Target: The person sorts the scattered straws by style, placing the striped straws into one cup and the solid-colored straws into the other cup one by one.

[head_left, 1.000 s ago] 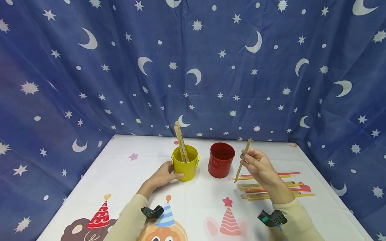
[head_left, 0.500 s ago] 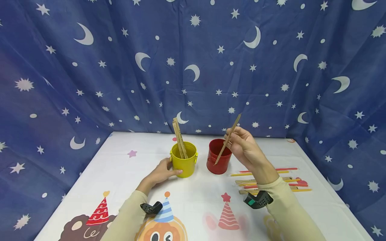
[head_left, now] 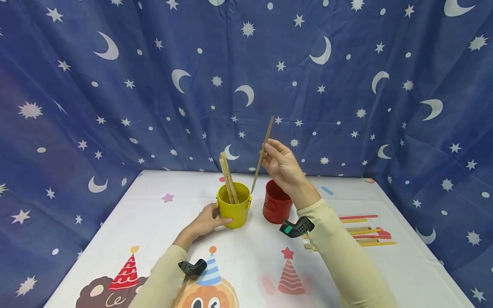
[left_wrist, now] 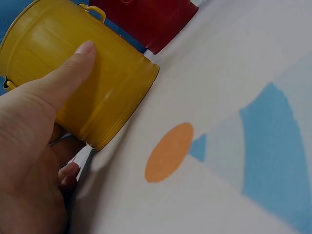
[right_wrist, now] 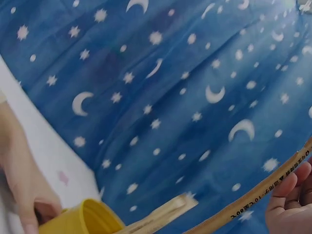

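Observation:
My left hand (head_left: 205, 223) holds the side of a small yellow bucket (head_left: 236, 217), its thumb lying along the wall in the left wrist view. Several straws in brown paper wrappers (head_left: 226, 172) stand leaning in that bucket. My right hand (head_left: 284, 166) pinches another paper-wrapped straw (head_left: 268, 131), raised and tilted with its lower end by the yellow bucket's right rim. Dark print shows along this held wrapper (right_wrist: 258, 195) in the right wrist view. A red bucket (head_left: 276, 209) stands just right of the yellow one, partly hidden by my right hand and wrist.
Several more straws lie on the right of the table, including red ones (head_left: 363, 217), yellow ones (head_left: 379, 244) and brown paper-wrapped ones (head_left: 363, 229); my right forearm covers part of them. A blue star-patterned curtain (head_left: 192, 85) hangs behind the white tablecloth (head_left: 146, 222).
My right hand has carried the paper-wrapped straw up and leftward, from beside the loose straws, past the red bucket, to near the yellow bucket. My left hand has stayed on the yellow bucket.

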`<state>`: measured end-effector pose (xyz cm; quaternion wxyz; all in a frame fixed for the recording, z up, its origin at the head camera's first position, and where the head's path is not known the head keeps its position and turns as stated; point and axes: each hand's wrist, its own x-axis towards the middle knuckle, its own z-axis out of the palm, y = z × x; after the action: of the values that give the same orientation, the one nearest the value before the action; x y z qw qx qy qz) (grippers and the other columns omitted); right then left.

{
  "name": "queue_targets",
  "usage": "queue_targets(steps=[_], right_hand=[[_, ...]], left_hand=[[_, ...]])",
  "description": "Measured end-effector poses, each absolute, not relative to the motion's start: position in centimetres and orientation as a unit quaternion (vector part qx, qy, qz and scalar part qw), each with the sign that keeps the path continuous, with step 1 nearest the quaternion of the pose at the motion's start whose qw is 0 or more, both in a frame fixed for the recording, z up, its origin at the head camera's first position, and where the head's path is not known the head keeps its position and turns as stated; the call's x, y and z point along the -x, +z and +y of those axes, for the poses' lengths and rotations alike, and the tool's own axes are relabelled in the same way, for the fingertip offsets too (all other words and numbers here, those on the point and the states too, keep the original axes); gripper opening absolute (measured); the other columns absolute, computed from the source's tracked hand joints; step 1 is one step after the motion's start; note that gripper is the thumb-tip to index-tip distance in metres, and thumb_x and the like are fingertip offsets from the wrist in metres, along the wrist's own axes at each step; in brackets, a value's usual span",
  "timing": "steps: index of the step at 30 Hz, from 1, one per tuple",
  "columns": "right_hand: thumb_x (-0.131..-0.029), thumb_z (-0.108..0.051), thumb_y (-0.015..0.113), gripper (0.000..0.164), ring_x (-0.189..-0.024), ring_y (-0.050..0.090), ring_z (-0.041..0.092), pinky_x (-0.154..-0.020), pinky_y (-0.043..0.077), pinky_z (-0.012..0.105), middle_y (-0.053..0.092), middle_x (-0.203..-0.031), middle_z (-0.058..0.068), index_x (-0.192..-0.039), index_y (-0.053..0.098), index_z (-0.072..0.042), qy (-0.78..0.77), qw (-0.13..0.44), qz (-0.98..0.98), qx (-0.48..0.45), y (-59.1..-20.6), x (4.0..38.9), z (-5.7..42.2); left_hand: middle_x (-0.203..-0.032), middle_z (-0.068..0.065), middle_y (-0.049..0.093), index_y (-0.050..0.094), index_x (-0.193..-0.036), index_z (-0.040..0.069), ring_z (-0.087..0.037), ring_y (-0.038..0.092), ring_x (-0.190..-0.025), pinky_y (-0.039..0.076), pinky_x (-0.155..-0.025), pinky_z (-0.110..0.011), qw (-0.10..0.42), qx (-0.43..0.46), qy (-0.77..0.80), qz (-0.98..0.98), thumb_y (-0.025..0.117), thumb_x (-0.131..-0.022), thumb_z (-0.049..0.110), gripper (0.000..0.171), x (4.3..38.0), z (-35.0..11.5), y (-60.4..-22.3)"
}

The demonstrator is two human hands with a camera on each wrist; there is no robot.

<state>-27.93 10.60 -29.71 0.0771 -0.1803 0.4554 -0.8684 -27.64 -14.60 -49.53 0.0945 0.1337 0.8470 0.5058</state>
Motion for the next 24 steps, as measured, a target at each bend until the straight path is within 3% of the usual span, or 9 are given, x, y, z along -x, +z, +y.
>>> queue_targets(steps=[2,4,16,24], right_hand=[[-0.102,-0.009,0.058,0.027,-0.079,0.053,0.007,-0.074,0.043,0.021,0.064,-0.086,-0.009,-0.087,0.073,-0.025,-0.867,0.078,0.466,0.16,-30.4,28.7,9.8],[-0.106,-0.005,0.047,0.037,-0.078,0.051,0.008,-0.075,0.044,0.021,0.064,-0.086,-0.009,-0.087,0.072,-0.024,-0.865,0.084,0.475,0.139,-31.0,29.4,9.2],[-0.102,-0.008,0.057,0.024,-0.077,0.05,0.008,-0.074,0.045,0.021,0.063,-0.085,-0.008,-0.086,0.069,-0.021,-0.851,0.074,0.517,0.062,-33.1,31.8,6.6],[-0.097,-0.012,0.067,0.003,-0.076,0.05,0.007,-0.069,0.046,0.019,0.062,-0.088,-0.007,-0.097,0.069,-0.015,-0.821,0.064,0.567,0.001,-34.4,32.7,5.6]], left_hand=[[-0.157,-0.021,0.045,0.045,-0.149,-0.001,-0.038,0.039,-0.149,0.026,-0.126,-0.053,0.098,-0.131,0.505,0.847,0.079,-0.086,0.039,0.082,27.6,-14.6,-49.6],[-0.157,-0.022,0.044,0.044,-0.15,-0.001,-0.039,0.038,-0.149,0.027,-0.126,-0.054,0.098,-0.127,0.505,0.848,0.079,-0.086,0.039,0.083,27.5,-14.8,-49.6],[-0.157,-0.02,0.044,0.045,-0.15,0.0,-0.039,0.037,-0.15,0.025,-0.127,-0.055,0.095,-0.133,0.509,0.845,0.078,-0.086,0.039,0.082,27.8,-14.6,-49.8],[-0.158,-0.021,0.043,0.043,-0.151,0.0,-0.04,0.036,-0.15,0.025,-0.126,-0.056,0.093,-0.124,0.504,0.85,0.079,-0.086,0.04,0.084,27.7,-14.4,-49.5]])
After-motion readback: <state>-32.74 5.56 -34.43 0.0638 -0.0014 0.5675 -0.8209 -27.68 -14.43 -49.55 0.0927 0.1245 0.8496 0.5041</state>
